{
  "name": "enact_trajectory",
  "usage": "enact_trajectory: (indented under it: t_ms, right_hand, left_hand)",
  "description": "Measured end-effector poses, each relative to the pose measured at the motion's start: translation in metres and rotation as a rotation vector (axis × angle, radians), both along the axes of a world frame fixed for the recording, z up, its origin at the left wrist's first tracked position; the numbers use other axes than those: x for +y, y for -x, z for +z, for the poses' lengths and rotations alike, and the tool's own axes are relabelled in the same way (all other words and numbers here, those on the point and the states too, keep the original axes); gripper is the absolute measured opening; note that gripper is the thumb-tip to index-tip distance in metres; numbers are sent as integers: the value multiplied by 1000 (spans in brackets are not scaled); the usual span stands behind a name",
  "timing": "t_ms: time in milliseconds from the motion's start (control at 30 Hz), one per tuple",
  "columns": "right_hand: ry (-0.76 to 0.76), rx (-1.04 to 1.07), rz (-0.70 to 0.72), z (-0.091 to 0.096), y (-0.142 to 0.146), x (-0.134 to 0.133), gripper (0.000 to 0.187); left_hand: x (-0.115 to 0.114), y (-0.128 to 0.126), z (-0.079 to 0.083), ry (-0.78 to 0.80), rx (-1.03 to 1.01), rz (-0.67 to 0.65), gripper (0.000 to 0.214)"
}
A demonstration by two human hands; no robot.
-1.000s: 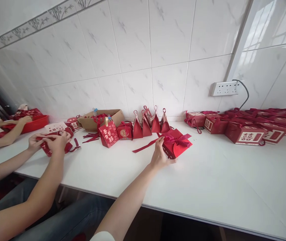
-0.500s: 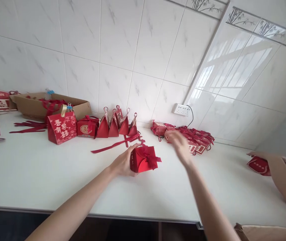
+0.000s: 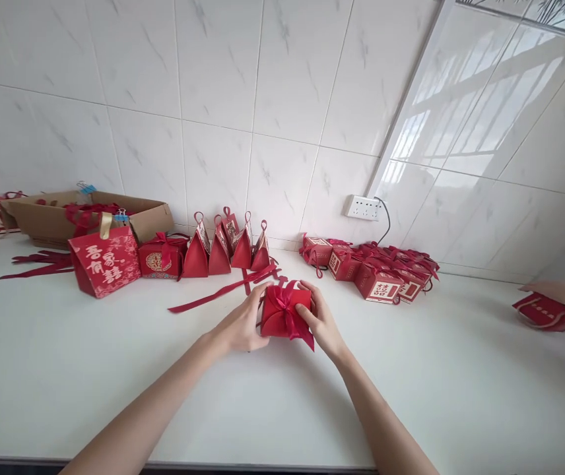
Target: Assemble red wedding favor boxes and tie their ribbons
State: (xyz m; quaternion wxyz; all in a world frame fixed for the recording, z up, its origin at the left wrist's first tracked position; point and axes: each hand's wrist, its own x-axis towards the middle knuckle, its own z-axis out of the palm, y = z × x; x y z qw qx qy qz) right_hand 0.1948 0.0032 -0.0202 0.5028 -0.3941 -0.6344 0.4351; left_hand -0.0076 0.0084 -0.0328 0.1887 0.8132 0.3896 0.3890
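Note:
A small red gift box (image 3: 273, 321) with a dark red ribbon bow (image 3: 286, 309) on top is between my hands, over the white table (image 3: 263, 409). My left hand (image 3: 245, 323) grips its left side, with the fingertips partly hidden behind it. From the right, my right hand (image 3: 323, 323) holds the box, its thumb pressed on the top beside the bow and its fingers around the far edge. Just beyond the box lie loose red ribbon strips (image 3: 226, 290).
Triangular red boxes (image 3: 197, 256) and a patterned red gift box (image 3: 107, 264) stand along the wall, before an open cardboard box (image 3: 39, 221). Several tied red boxes (image 3: 381, 284) are heaped back right. At far right, another person's hand (image 3: 554, 293) holds a red box (image 3: 542, 313).
My right hand has come back from near the heap at right and taken hold of the red gift box. The box has turned slightly in my left hand. The view has shifted.

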Motion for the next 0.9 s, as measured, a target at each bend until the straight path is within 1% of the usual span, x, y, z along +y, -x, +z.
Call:
enact_trajectory:
  t_ms: [67,133,233,333,400,467,567,633,767,833,900]
  right_hand:
    - [-25,-10,-16,-1,-1,1,53]
    - [-39,-34,-17,-1,-2,0,50]
    - [-60,-61,-85,3,-6,-2,40]
    - [-71,-22,-174,7,-6,-4,37]
    - [-108,7,-236,8,-4,-5,33]
    - [-180,25,-309,8,-2,-5,25]
    - [-253,59,-396,8,-3,-5,17]
    - [-223,19,-413,8,-6,-5,15]
    - [-77,-183,-372,8,-12,-1,15]
    - [4,-260,-306,7,-14,0,16]
    - [89,-303,-206,7,-14,0,15]
  left_hand:
    - [3,-3,6,42,14,-22,95]
    - [4,-5,8,25,26,-49,94]
    - [2,-5,4,-47,55,-90,93]
    - [2,-4,-3,-103,99,-107,94]
    - [3,-3,-7,-139,126,-105,96]
    - [4,-3,-8,-166,137,-88,98]
    - [5,-5,-7,-178,112,-5,96]
    - [5,-5,-6,-169,94,66,93]
    - [6,-1,-2,-106,61,146,92]
    - [7,1,-2,-67,42,148,91]
    - [7,2,-2,-39,25,136,91]
